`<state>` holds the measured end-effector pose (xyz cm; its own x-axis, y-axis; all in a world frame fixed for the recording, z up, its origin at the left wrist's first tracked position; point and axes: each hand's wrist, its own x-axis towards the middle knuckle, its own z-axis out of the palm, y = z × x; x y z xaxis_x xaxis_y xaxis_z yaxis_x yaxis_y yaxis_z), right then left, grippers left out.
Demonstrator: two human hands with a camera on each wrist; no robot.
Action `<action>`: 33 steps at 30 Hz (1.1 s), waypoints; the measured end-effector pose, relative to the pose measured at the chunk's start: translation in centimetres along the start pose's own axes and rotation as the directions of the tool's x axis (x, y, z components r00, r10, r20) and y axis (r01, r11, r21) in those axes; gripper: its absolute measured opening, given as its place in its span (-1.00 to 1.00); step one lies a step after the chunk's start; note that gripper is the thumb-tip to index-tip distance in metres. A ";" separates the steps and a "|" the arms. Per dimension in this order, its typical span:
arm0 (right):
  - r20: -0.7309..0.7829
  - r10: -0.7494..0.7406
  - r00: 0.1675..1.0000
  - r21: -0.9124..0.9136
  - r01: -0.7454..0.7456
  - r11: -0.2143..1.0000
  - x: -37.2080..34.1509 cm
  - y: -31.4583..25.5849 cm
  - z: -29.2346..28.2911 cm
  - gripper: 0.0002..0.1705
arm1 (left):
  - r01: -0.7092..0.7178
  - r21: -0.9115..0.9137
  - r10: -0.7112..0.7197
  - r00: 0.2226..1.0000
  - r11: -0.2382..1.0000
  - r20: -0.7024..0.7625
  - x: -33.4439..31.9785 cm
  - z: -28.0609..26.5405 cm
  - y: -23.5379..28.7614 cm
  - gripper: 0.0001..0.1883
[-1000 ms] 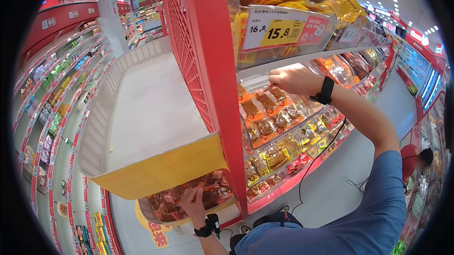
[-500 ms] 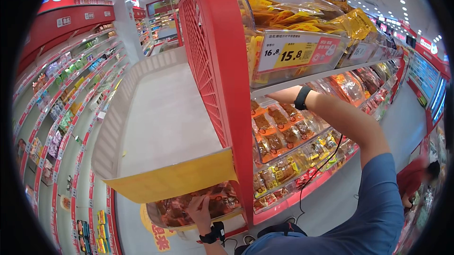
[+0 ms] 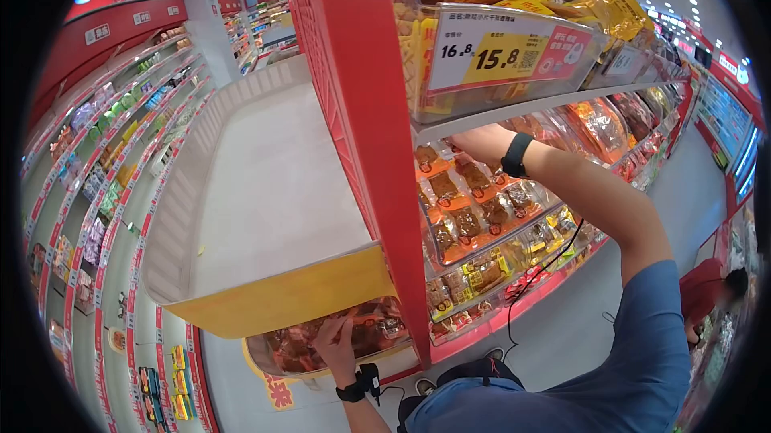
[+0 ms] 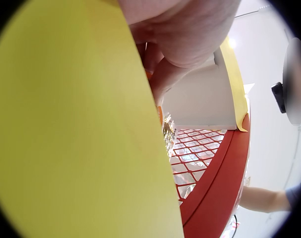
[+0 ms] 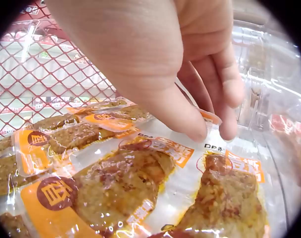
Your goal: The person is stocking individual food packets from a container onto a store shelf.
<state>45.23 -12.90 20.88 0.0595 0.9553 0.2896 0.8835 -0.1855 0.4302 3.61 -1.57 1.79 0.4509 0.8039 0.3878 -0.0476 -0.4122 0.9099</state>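
My right hand (image 3: 482, 142) reaches under the upper shelf into a clear bin of sealed brown snack packets (image 3: 466, 222). In the right wrist view, thumb and fingers of this hand (image 5: 160, 64) pinch the orange-edged corner of a snack packet (image 5: 210, 117), above rows of others with orange labels (image 5: 125, 183). My left hand (image 3: 336, 345) is down in a lower bin of dark reddish-brown packets (image 3: 293, 346), under a yellow panel (image 3: 273, 280). From the left wrist, that panel hides the fingertips of the hand (image 4: 182, 34); specks of orange show beside the fingers, and I cannot tell what they hold.
A red upright panel with mesh (image 3: 353, 152) divides the two bins. Left of it lies a white slatted tray (image 3: 265, 152). A price-tagged bin of yellow packets (image 3: 514, 51) stands above my right hand. A black cable (image 3: 522, 296) hangs by the shelves; another person (image 3: 703, 296) is at right.
The head view has shifted. My right hand went deeper under the shelf, then came partly back into sight. My left hand stays in the lower bin with small finger movements.
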 end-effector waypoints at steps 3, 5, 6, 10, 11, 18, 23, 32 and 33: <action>-0.014 -0.028 1.000 0.052 0.029 0.998 -0.1 0.1 0.5 -0.74 | 0.013 -0.029 -0.013 1.000 0.999 -0.024 0.0 0.2 -0.1 -0.90; -0.011 -0.033 0.999 0.106 0.034 0.994 0.1 0.2 0.8 -0.72 | 0.015 -0.025 -0.016 1.000 1.000 -0.023 0.0 0.1 -0.1 -0.90; 0.007 -0.017 1.000 0.120 0.016 0.993 0.2 0.0 0.4 -0.71 | 0.003 -0.013 -0.004 1.000 1.000 -0.022 0.1 0.1 -0.1 -0.90; -0.021 0.013 1.000 0.192 -0.008 0.981 -0.3 -0.3 -0.8 -0.71 | -0.006 -0.009 0.006 1.000 1.000 -0.016 -0.2 0.0 -0.4 -0.89; -0.056 0.009 0.998 0.207 0.003 0.978 -0.3 0.0 -1.0 -0.71 | -0.002 -0.023 0.002 1.000 1.000 -0.019 -0.1 0.1 -0.6 -0.89; 0.492 0.109 0.864 0.190 -0.229 0.955 -0.9 -2.2 -9.8 -0.54 | -0.001 0.014 0.001 1.000 1.000 0.013 -0.1 0.0 -0.2 -0.91; 0.485 -0.035 0.874 0.239 -0.093 0.967 -5.2 -5.4 -16.1 -0.51 | -0.039 -0.012 0.038 0.999 0.999 -0.012 -0.3 0.1 0.0 -0.93; 0.176 -0.458 0.871 0.892 0.056 0.449 -14.7 -17.7 -15.1 -0.48 | 0.056 -0.163 -0.047 0.997 0.985 0.056 -0.9 -0.3 1.8 -0.95; 0.185 -0.412 0.892 0.897 0.017 0.441 -14.9 -19.4 -13.6 -0.43 | 0.035 -0.164 -0.026 0.998 0.986 0.059 -0.9 -0.2 2.0 -0.94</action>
<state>20.87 -26.68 19.80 -0.2245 0.9714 -0.0771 0.8075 0.1412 -0.5727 2.97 -3.00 3.29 0.5039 0.7877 0.3545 -0.1769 -0.3076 0.9349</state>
